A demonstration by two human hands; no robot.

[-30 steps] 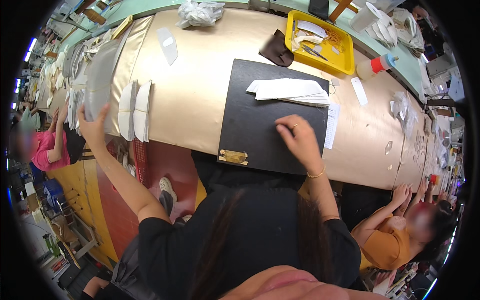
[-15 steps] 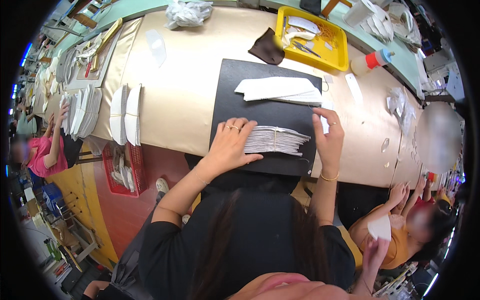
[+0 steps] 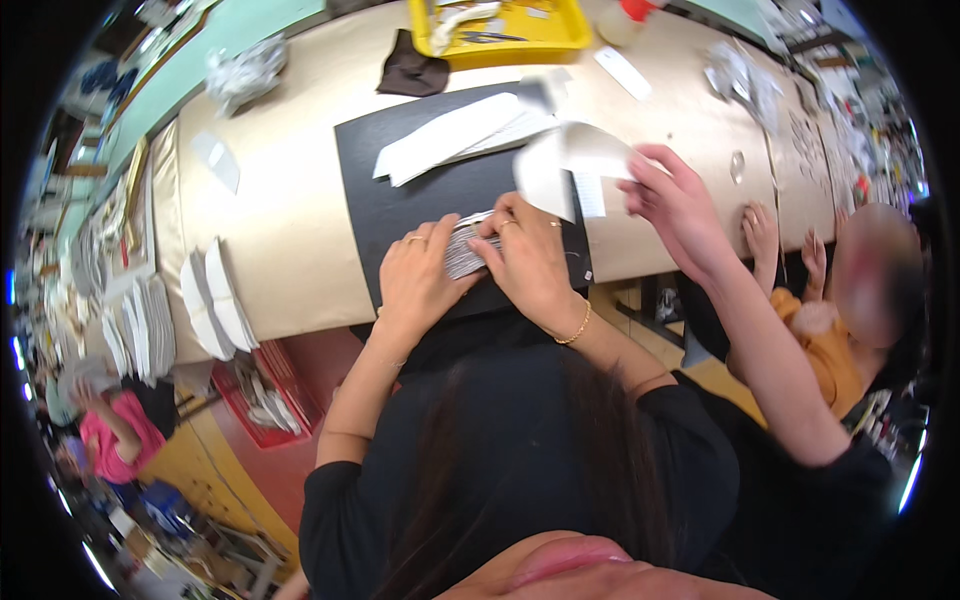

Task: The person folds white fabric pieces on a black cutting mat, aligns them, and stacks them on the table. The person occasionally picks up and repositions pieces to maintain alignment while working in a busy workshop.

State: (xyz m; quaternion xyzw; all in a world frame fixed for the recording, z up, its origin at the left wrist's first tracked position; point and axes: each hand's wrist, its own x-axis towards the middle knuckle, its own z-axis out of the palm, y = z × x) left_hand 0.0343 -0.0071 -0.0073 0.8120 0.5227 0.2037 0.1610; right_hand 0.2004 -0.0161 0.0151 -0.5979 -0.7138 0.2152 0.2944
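Observation:
A bundle of thin white layered pieces lies near the front of a black board. My left hand grips the bundle's left end. My right hand closes over its right end, the fingers bent on top and partly hiding it. Behind the bundle, a fanned stack of long white pieces rests on the board. From the right a co-worker's hand reaches in above the table, holding a curved white piece that is blurred by motion.
A yellow tray with tools stands at the back, beside a dark brown cloth piece. Crumpled plastic lies back left. White bundles sit at the table's left edge, near a red basket below. Another person sits at right.
My right hand has come down from the thread at the right onto the bundle. The co-worker's arm has reached in with the white piece. The whole view has shifted and turned.

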